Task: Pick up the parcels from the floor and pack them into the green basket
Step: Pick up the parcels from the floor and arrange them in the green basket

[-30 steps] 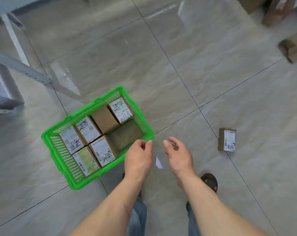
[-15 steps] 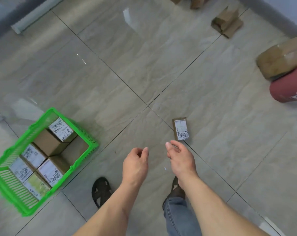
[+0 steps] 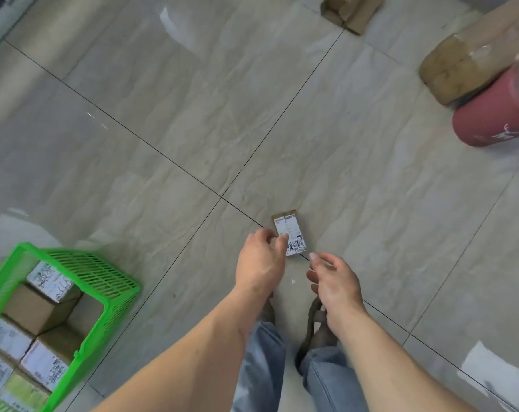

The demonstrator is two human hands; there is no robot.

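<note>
left hand (image 3: 259, 264) fingers curled loose, empty, overlapping the small parcel (image 3: 290, 233) on the floor; right hand (image 3: 334, 279) open, empty at its five o'clock. reaching step; next, pinch and carry to green basket (image 3: 109, 310) at eight o'clock.

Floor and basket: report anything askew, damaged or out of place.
Nothing looks damaged. One small labelled parcel lies alone on the floor, outside the green basket, between the left hand and right hand.
</note>
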